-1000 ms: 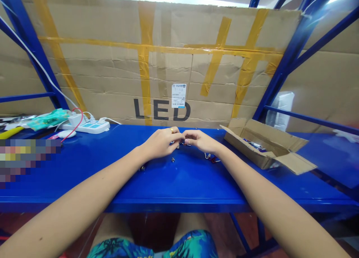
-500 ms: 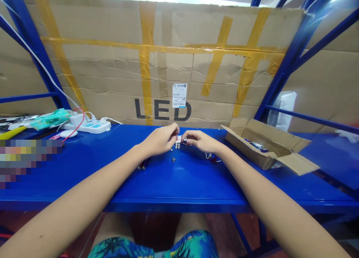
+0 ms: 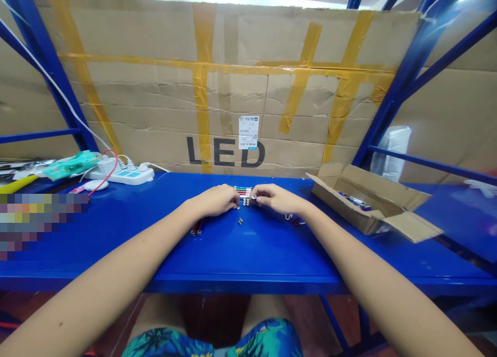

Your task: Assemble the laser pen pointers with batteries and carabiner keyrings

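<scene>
One silver-ended cylinder (image 3: 253, 197), pinched at tips of right grip (image 3: 276, 198), left grip (image 3: 218, 199) unclear

A tube (image 3: 253, 197) is held with its round, silver-rimmed end turned toward the camera; the rest of its length is mostly hidden. Just to its left, slim rods (image 3: 244, 193) striped in green, white and red are laid crosswise, close together, their ends covered. Right in front of them, small shiny silver bits (image 3: 246, 202) are grouped in short rows. One bit is set just to their left, partly covered, and a loose bit (image 3: 240, 221) is left nearer the camera, apart from the group.
</scene>
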A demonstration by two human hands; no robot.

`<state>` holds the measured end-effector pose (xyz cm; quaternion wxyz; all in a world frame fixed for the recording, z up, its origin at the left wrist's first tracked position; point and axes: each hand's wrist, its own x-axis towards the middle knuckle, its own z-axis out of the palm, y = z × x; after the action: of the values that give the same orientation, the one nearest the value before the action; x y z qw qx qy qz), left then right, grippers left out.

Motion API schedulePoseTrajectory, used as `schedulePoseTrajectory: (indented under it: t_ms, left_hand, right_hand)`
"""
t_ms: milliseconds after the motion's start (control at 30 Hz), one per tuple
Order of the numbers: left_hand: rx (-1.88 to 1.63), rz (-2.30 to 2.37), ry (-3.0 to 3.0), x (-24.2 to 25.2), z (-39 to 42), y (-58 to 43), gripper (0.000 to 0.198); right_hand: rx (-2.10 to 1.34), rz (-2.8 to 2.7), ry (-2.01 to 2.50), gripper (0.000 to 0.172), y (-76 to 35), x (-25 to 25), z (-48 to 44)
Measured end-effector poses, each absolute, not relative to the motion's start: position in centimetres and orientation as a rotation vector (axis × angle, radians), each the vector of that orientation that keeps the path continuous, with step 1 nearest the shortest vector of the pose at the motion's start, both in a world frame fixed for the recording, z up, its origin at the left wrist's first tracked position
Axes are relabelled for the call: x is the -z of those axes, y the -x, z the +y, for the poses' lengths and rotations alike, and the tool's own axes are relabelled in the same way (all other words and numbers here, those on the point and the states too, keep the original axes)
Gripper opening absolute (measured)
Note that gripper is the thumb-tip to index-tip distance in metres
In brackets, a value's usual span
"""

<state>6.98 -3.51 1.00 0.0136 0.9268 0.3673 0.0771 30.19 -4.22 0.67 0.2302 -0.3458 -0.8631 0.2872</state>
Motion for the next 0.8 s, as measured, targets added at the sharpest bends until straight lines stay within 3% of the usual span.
schedulePoseTrajectory:
  t_ms: [233, 433, 800]
  left_hand:
    - [-0.478, 1.170, -2.662, -2.3, -4.4, -7.0, 0.005]
    - [-0.889, 0.865, -2.761, -2.2, -5.1, -8.4, 0.013]
    - [-1.151, 0.700, -2.904, -1.1, -4.9, -9.1, 0.014]
  right_hand:
    - [-0.875, -2.326, 0.968, 0.011, -29.9, -0.6, -4.4]
    - [-1.036, -2.235, 0.929, 0.007, -29.6, -0.9, -4.9]
    - [-1.049, -2.185, 0.828, 0.008, -29.9, -0.5, -4.4]
